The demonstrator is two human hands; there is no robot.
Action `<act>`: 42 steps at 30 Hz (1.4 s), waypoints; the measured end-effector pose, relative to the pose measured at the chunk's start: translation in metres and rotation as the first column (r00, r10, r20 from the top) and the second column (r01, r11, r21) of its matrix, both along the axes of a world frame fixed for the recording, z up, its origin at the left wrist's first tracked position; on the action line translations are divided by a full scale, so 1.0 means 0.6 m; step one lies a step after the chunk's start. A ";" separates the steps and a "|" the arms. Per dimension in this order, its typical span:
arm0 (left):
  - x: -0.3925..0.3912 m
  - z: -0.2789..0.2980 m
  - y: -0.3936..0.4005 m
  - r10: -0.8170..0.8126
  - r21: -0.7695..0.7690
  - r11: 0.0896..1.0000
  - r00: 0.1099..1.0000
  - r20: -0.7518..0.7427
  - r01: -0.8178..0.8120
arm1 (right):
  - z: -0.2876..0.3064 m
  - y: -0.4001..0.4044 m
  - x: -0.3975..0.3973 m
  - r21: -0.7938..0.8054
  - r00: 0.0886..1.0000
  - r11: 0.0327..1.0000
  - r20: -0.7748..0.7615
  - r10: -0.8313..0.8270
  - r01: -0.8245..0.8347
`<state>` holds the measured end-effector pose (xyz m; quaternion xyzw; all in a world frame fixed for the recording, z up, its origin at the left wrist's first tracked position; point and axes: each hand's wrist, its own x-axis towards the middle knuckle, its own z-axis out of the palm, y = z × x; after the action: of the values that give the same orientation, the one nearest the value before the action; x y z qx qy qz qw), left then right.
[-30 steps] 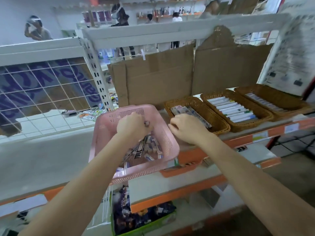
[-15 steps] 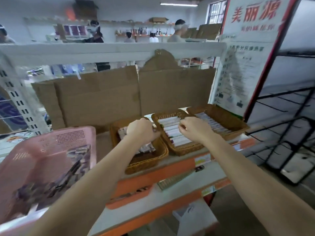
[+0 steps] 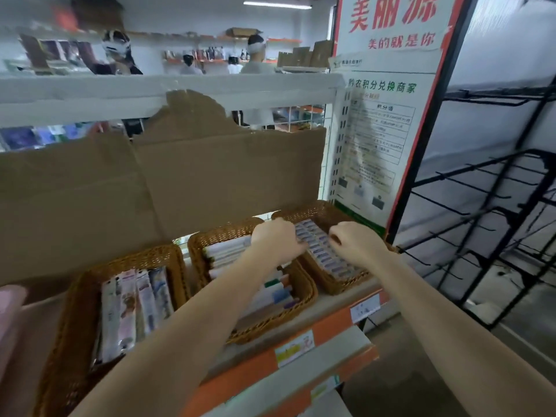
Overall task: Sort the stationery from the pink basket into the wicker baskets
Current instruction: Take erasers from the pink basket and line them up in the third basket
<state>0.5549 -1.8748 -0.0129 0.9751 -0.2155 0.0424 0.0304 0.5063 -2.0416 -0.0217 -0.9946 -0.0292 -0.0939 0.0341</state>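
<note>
Three wicker baskets stand in a row on the shelf. The left basket (image 3: pixel 75 296) holds long flat packs, the middle basket (image 3: pixel 270 329) holds pens and markers, and the right basket (image 3: pixel 331 284) holds a row of small packs (image 3: pixel 328 257). My left hand (image 3: pixel 278 239) is at the left end of that row with its fingers curled down onto a small pack. Just right of it, my right hand (image 3: pixel 355 245) hovers over the row with curled fingers; what they hold is hidden. Only a corner of the pink basket (image 3: pixel 9 299) shows at the far left edge.
Brown cardboard sheets (image 3: pixel 180 182) stand behind the baskets. A white poster board (image 3: pixel 382 121) rises right of the shelf, and a black wire rack (image 3: pixel 496 206) beyond it. A lower shelf edge with orange trim (image 3: pixel 301 371) juts out below. People stand in the background.
Both hands moved right from the pink basket, past the left and middle wicker baskets, to the right wicker basket. The view swung right, leaving the pink basket almost out of frame.
</note>
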 end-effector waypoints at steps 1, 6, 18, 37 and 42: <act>0.011 -0.006 -0.019 -0.009 0.000 1.000 1.000 -0.008 0.009 | -0.006 -0.013 0.007 0.001 1.000 1.000 -0.008 -0.006 0.006; 0.045 -0.034 -0.100 -0.051 -0.038 0.998 0.999 -0.018 0.050 | -0.029 -0.074 0.034 0.006 0.997 0.999 -0.060 0.039 -0.039; 0.060 -0.104 -0.210 0.152 -0.036 0.985 0.939 -0.308 -0.171 | -0.072 -0.179 0.094 0.038 0.923 0.938 -0.165 0.347 -0.346; 0.005 -0.098 -0.216 0.077 -0.125 0.982 0.907 -0.415 -0.141 | -0.102 -0.203 0.118 0.156 0.811 0.833 -0.194 0.552 -0.530; 0.008 -0.078 -0.189 0.047 -0.160 0.980 0.920 -0.389 -0.118 | -0.094 -0.212 0.118 0.210 0.801 0.817 -0.174 0.572 -0.537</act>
<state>0.5596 -1.9881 -0.0598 0.9660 -0.1591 -0.1286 0.1582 0.5773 -2.1689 -0.0781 -0.9407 -0.3082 0.0337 0.1378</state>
